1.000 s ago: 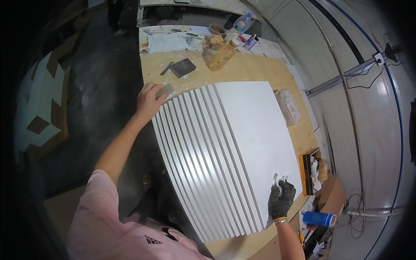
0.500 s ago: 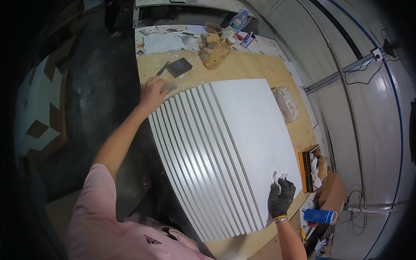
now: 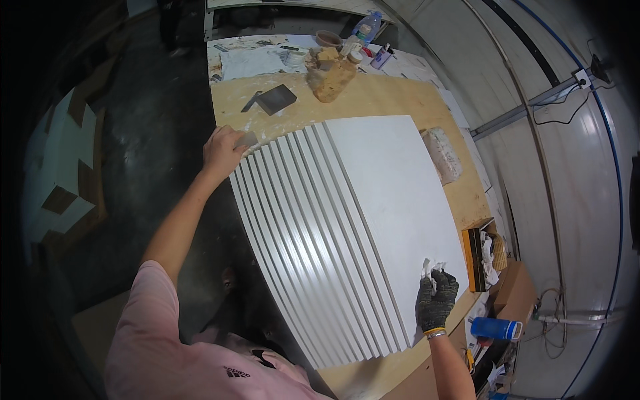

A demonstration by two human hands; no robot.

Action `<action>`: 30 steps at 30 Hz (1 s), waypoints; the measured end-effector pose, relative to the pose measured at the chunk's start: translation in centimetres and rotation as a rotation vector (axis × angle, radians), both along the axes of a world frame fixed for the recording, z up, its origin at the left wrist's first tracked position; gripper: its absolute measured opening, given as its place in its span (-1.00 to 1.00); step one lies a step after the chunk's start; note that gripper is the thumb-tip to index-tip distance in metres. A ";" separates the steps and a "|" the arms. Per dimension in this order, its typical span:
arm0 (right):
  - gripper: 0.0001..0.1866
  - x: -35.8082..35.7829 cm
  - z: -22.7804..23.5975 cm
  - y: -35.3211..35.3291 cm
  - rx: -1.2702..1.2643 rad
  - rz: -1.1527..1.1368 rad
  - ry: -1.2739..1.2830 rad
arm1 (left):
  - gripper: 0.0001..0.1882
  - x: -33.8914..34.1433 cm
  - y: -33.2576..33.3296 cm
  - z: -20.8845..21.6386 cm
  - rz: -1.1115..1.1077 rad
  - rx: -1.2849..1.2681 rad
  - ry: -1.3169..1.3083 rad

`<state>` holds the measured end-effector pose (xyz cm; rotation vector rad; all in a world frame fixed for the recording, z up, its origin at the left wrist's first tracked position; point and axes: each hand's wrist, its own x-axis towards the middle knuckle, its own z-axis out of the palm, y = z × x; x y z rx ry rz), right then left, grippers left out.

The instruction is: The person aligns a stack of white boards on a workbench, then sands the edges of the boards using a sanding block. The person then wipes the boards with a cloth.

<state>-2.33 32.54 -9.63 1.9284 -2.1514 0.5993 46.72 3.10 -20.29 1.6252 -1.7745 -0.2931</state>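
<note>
White panels (image 3: 393, 173) lie fanned out in an overlapping stack across the bench, their long edges showing as parallel strips on the left side. At the stack's far left corner, my bare left hand (image 3: 223, 152) pinches a small flat grey piece (image 3: 247, 139), which looks like sandpaper, against the panel ends. My right hand (image 3: 437, 300), in a dark knitted glove, is closed around a crumpled white cloth (image 3: 430, 269) and rests on the top panel near its right edge.
Beyond the stack lie a dark grey block (image 3: 276, 100) and a stained plastic jar (image 3: 331, 81). To the right are a white wrapped bundle (image 3: 443, 157), an open box (image 3: 475, 260) with rags and a blue bottle (image 3: 495, 328). White and brown boxes (image 3: 70, 160) stand at the left.
My left hand has slid left and slightly nearer along the panel ends with the grey piece. My right hand still holds the cloth at about the same spot on the panel.
</note>
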 end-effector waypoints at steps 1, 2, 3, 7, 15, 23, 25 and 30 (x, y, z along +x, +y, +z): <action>-0.75 0.0 0.0 0.1 -0.001 -0.003 -0.005 | -0.69 -0.1 0.0 0.6 0.006 -0.020 -0.020; -0.75 0.0 0.0 0.1 -0.010 -0.012 -0.011 | -0.69 -0.3 0.1 1.2 -0.040 -0.008 -0.019; -0.75 0.1 0.0 0.0 -0.019 -0.021 -0.016 | -0.69 -0.4 0.2 1.9 -0.086 0.005 -0.018; -0.76 0.3 0.2 -0.1 -0.005 0.001 0.010 | -0.68 0.4 -1.3 2.2 -0.082 0.066 -0.186; -0.75 0.2 -0.2 -0.2 -0.025 -0.030 -0.048 | -0.70 1.1 -2.8 3.4 -0.258 0.081 -0.203; -0.75 0.2 -0.1 -0.2 -0.010 -0.043 -0.033 | -0.69 0.8 -2.9 3.2 -0.261 0.131 -0.105; -0.75 0.4 0.0 -0.2 -0.007 -0.048 -0.030 | -0.68 1.7 -3.2 2.8 -0.220 0.103 -0.120; -0.75 0.2 -0.2 -0.1 -0.017 -0.056 -0.048 | -0.69 2.0 -1.9 0.8 -0.231 0.073 -0.021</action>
